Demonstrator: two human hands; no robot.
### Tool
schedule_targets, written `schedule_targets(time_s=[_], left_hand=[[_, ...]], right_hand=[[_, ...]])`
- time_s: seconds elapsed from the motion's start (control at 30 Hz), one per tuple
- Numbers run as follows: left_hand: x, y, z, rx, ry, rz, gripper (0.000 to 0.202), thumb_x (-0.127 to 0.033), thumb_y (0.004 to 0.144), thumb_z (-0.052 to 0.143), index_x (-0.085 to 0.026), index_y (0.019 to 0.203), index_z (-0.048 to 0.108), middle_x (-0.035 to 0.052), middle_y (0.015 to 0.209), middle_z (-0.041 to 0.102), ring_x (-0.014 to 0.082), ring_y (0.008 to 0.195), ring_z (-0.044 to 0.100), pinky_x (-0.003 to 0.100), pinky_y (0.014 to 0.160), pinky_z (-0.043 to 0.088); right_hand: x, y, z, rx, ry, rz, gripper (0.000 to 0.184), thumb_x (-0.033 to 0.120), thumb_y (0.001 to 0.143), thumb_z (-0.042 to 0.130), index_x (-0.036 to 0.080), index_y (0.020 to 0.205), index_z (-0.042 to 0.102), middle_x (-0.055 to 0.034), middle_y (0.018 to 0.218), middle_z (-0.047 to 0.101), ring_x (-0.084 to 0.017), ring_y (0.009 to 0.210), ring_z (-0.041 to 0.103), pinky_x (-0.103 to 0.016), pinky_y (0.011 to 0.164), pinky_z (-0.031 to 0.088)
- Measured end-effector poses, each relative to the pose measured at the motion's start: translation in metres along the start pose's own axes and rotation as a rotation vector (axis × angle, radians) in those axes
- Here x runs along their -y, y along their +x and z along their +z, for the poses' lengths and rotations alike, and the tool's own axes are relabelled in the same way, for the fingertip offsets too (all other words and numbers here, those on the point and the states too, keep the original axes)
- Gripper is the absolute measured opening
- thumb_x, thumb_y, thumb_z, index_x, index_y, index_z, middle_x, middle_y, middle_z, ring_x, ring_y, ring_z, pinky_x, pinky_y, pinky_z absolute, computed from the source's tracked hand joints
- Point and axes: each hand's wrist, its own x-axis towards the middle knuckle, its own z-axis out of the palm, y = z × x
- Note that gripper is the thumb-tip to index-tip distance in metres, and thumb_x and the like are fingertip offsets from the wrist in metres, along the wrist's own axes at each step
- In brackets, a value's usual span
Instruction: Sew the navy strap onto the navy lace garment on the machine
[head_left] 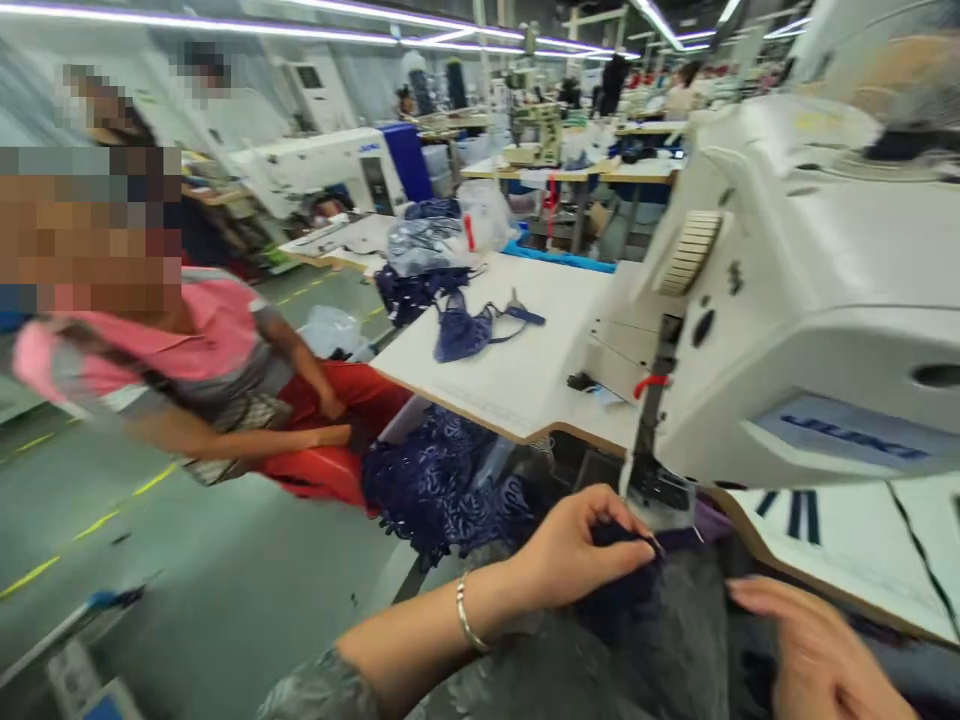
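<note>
My left hand (574, 548), with a silver bangle at the wrist, pinches dark navy fabric (619, 585) between thumb and fingers. It is just left of the presser foot area (664, 495) of a white JUKI sewing machine (817, 270). A purple piece of fabric (712, 518) shows beside the foot. My right hand (817, 640) is lower right, its leading fingers stretched toward the machine bed, with nothing visible in them. Its other fingers are partly hidden. Grey sheer material (690, 620) lies between the hands.
Navy lace pieces (457, 480) hang left of the machine. On the white table (555, 300) lies a navy bra (465, 328). Dark strips (802, 515) lie right of the machine. A person in a pink top (217, 320) sits at left, near another machine (322, 165).
</note>
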Motion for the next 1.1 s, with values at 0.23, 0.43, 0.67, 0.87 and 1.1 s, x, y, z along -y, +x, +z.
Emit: schedule_targets(time_s=[0.23, 0.43, 0.67, 0.87, 1.1], left_hand=[[-0.007, 0.007, 0.010, 0.008, 0.129, -0.083, 0.026, -0.030, 0.076, 0.072, -0.019, 0.077, 0.048, 0.0023, 0.089, 0.067, 0.0132, 0.084, 0.060, 0.025, 0.080, 0.045], [0.000, 0.004, 0.016, 0.013, 0.378, -0.021, 0.014, -0.021, 0.079, 0.062, -0.020, 0.077, 0.048, 0.0021, 0.091, 0.066, 0.0138, 0.084, 0.060, 0.023, 0.075, 0.045], [0.012, -0.002, 0.010, 0.000, 0.736, 0.333, 0.009, -0.016, 0.090, 0.055, -0.021, 0.084, 0.051, 0.0038, 0.097, 0.067, 0.0135, 0.092, 0.064, 0.022, 0.082, 0.047], [0.020, -0.005, 0.008, 0.007, 0.880, 0.646, 0.010, -0.012, 0.094, 0.049, -0.021, 0.091, 0.051, 0.0052, 0.099, 0.066, 0.0119, 0.092, 0.065, 0.020, 0.079, 0.051], [0.021, -0.005, 0.008, -0.020, 0.903, 0.626, 0.005, -0.016, 0.094, 0.052, -0.020, 0.093, 0.051, 0.0029, 0.091, 0.066, 0.0117, 0.082, 0.065, 0.018, 0.071, 0.051]], right_hand=[[-0.005, -0.006, 0.045, 0.074, 0.095, 0.083, 0.035, 0.049, 0.101, 0.049, 0.025, 0.121, 0.065, -0.0074, 0.114, 0.066, -0.026, 0.103, 0.064, -0.032, 0.084, 0.055], [0.013, 0.005, 0.053, -0.030, 0.414, 0.239, 0.014, 0.035, 0.095, 0.064, 0.024, 0.104, 0.065, -0.0044, 0.102, 0.060, -0.021, 0.094, 0.060, -0.027, 0.080, 0.052], [0.020, 0.008, 0.063, -0.191, 0.459, 0.113, 0.004, 0.022, 0.095, 0.063, 0.025, 0.092, 0.064, -0.0009, 0.090, 0.061, -0.017, 0.085, 0.060, -0.023, 0.075, 0.051], [0.021, 0.008, 0.069, -0.241, 0.480, 0.020, 0.009, 0.018, 0.096, 0.060, 0.025, 0.093, 0.064, -0.0012, 0.088, 0.062, -0.017, 0.080, 0.061, -0.023, 0.070, 0.053], [0.018, 0.007, 0.065, -0.212, 0.369, 0.060, 0.007, 0.022, 0.096, 0.060, 0.027, 0.096, 0.064, 0.0008, 0.088, 0.064, -0.015, 0.079, 0.063, -0.019, 0.070, 0.052]])
